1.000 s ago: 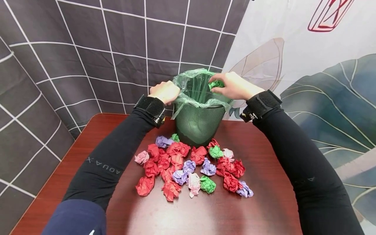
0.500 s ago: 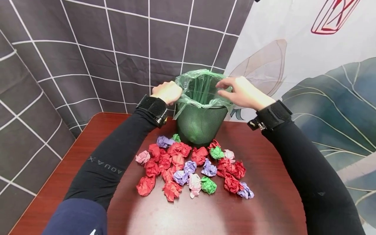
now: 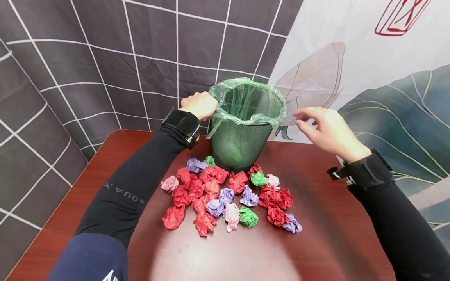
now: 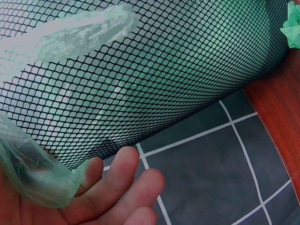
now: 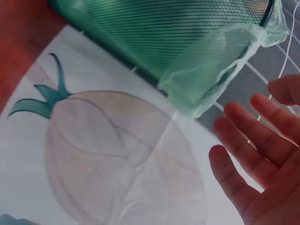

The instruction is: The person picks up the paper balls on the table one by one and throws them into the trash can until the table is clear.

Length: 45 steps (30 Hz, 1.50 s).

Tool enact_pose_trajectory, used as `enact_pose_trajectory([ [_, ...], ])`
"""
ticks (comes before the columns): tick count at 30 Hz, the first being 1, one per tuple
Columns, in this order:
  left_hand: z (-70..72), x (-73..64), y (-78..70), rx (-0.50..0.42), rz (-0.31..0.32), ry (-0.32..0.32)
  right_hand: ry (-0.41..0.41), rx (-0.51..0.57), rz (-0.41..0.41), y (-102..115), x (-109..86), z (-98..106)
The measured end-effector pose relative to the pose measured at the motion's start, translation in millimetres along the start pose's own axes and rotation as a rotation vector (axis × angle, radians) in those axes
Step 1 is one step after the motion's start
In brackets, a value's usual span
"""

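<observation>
A mesh trash bin (image 3: 239,146) stands upright at the back of the table, lined with a thin green plastic bag (image 3: 247,99) folded out over its rim. My left hand (image 3: 199,105) grips the bin's bag-covered rim on the left side. In the left wrist view its curled fingers (image 4: 123,171) show outside the mesh, with the bag's loose edge over part of the hand; the thumb is hidden. To the right of the bin, my right hand (image 3: 328,130) hangs in the air with relaxed fingers and nothing in it. The right wrist view shows its spread fingers (image 5: 239,136) near the bag's overhang.
In front of the bin lie many crumpled paper balls: red (image 3: 174,217), purple (image 3: 249,196), green (image 3: 248,217) and pink (image 3: 232,216). The wooden table (image 3: 225,257) ends at a grey tiled-pattern cloth (image 3: 151,47) behind and a flower-printed one (image 3: 372,78) at right.
My right hand has let go of a green paper ball over the bin's opening and moved away to the right, toward me. My left hand has stayed at the rim.
</observation>
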<state>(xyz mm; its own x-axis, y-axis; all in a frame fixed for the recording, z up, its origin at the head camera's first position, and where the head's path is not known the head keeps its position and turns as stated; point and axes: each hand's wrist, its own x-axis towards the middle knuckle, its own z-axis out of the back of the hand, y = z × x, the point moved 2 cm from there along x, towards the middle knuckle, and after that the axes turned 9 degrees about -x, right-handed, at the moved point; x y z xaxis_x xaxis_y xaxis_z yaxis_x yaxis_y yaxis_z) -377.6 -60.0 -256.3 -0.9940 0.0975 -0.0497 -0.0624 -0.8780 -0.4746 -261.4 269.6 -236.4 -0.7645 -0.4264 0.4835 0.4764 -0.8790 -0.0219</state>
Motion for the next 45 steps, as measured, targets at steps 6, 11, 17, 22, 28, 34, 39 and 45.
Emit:
enact_pose_trajectory([
  [6,5.2,-0.8,0.2,0.004,0.018,-0.007,0.056,-0.02,-0.01,-7,-27.4,-5],
  [11,7.4,-2.4,-0.8,-0.002,0.022,0.003,0.131,-0.023,-0.004,1,-53.9,-12],
  [17,6.9,0.8,-0.1,-0.001,0.037,0.013,0.207,-0.009,0.026,16,-83.1,-23],
  [22,7.7,0.6,-1.1,-0.002,0.028,0.01,0.298,0.03,0.049,22,-103.6,-36],
  [28,6.5,-0.5,-1.9,-0.002,0.019,0.011,0.459,0.103,0.058,26,-125.8,-54],
  [34,4.3,-0.4,-2.7,-0.003,0.009,0.007,0.621,0.131,0.057,28,-146.3,-72],
  [39,3.5,0.5,-3.1,-0.003,0.003,0.001,0.702,0.162,0.022,28,-157.0,-82],
  [45,2.8,-2.0,-4.0,-0.001,0.003,0.018,0.724,0.189,0.001,28,-169.0,-93],
])
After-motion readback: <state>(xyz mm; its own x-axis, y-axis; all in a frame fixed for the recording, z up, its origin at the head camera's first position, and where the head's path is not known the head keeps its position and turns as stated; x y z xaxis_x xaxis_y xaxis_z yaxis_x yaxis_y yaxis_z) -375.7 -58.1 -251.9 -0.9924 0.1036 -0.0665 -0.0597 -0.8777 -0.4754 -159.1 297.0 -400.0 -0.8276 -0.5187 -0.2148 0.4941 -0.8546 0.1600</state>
